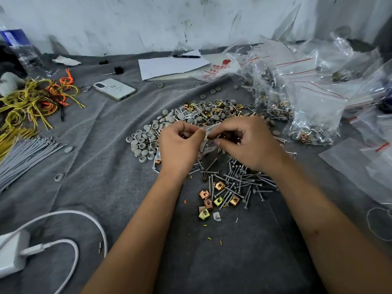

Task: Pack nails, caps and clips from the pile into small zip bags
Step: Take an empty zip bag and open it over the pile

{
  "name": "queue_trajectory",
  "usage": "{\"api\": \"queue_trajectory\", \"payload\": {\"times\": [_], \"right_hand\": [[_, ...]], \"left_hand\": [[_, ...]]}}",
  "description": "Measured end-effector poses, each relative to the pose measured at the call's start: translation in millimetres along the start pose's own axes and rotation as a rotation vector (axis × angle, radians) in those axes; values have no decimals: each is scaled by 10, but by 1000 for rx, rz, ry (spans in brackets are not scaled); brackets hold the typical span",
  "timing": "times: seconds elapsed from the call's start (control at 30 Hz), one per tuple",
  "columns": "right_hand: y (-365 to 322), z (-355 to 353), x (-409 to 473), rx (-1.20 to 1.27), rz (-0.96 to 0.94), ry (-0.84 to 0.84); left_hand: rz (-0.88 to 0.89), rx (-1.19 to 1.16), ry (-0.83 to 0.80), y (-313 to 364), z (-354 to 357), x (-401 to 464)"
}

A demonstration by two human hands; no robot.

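Observation:
Both hands hold one small clear zip bag (206,143) above the pile. My left hand (180,145) pinches its left edge and my right hand (244,141) pinches its top right. What is inside the bag is hidden by my fingers. Grey round caps (144,143) lie heaped left of my hands and beyond them. Steel nails (239,183) are scattered below my right hand. Gold and copper square clips (214,198) lie near the nails' front edge.
Filled zip bags (275,107) and empty zip bags (322,92) pile up at right. A phone (114,89), paper (169,65) and pen (186,56) lie behind. Yellow and orange wires (36,98), grey ties (25,153) and a white charger (12,251) sit at left on the grey cloth.

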State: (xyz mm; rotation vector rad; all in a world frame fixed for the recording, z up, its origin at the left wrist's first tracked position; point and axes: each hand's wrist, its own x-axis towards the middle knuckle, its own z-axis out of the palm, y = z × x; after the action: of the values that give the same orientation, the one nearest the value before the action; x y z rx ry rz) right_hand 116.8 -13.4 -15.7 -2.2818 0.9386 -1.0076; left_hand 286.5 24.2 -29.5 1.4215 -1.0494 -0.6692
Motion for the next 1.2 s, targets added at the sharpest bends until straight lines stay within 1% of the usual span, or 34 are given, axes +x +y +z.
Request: {"api": "queue_trajectory", "payload": {"times": [0.13, 0.27, 0.33, 0.4, 0.5, 0.6, 0.67, 0.73, 0.8, 0.87, 0.93, 1.0, 1.07, 1.1, 1.13, 1.2], "right_hand": [[-15, 32, 2, -24, 11, 54], [0, -57, 15, -28, 71, 204], [49, -114, 18, -56, 115, 246], [129, -171, 14, -141, 170, 202], [225, -230, -17, -279, 218, 30], [257, -259, -30, -284, 221, -25], [251, -255, -23, -294, 229, -80], [237, -239, -13, -330, 243, -165], [223, -232, -5, -345, 258, -199], [211, -234, -3, -364, 262, -215], [212, -234, -9, -359, 275, -241], [196, -233, -17, -346, 273, -248], [179, -213, -15, -317, 238, -193], [169, -196, -11, -331, 219, -165], [155, -166, -4, -374, 207, -159], [131, -99, 9, -475, 208, -208]], "left_hand": [[-32, -51, -12, -27, 11, 25], [-53, -87, -12, -43, 7, 36], [-59, -96, -5, -45, 2, 40], [-72, -106, 7, -43, -3, 43], [-71, -106, 35, -45, -12, 42], [96, 49, 83, -26, -11, 8], [192, 109, 67, -5, -6, -19], [244, 208, 36, -11, 5, -27], [275, 313, 23, -25, 12, -33], [250, 270, 16, -31, 19, -29], [180, 188, 14, -30, 10, -13], [40, 30, 20, -24, -7, 20], [-103, -156, 34, -2, -29, 48], [-125, -175, 53, 0, -35, 63], [-116, -141, 70, 1, -37, 75], [-97, -96, 77, 11, -35, 79]]}}
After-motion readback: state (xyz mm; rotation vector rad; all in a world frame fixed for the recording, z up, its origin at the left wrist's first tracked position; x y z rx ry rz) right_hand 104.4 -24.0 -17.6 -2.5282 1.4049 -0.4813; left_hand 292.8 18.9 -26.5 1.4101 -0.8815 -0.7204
